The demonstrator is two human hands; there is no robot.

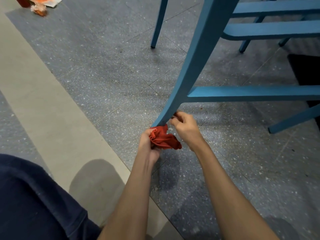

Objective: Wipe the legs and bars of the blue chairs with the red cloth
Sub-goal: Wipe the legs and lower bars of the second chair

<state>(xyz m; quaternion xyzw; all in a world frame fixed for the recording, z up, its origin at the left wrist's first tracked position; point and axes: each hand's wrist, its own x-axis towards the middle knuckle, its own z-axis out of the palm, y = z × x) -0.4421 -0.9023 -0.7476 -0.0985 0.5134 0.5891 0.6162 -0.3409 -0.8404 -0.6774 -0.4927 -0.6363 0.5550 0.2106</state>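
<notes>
While crouched low, you've got a dark navy trouser leg (34, 196) closest in, then both bare forearms reaching out to the foot of a blue chair leg (190, 66).

The left hand (149, 144) grips the red cloth (164, 139). Its fingers are curled round the bunched-up fabric, so the wad sits just to the right of them. The cloth's top edge touches the very bottom of the leg. It's soft and crumpled with lots of folds, and a loose corner hangs down to the right.

The right hand (185, 125) is just beyond the cloth, with its fingers curled in against the back of the leg right above the foot. I honestly can't tell whether they're pinching a bit of cloth or only touching the paint.

The leg is matte painted, flat-sided and gently curved. Its long axis runs from the foot at the fingers up and away to the right. A straight lower bar (251, 92) juts off it to the right, above the right hand's fingers.

Everything stands on speckled grey-blue floor tiles (103, 75), with a plain beige strip (34, 92) off to the left of the hands. Farther off there's another slim blue leg (159, 23) and flat upper bars (277, 28). Some crinkly orange-and-white wrappers (39, 9) lie well beyond the fingers at far left.
</notes>
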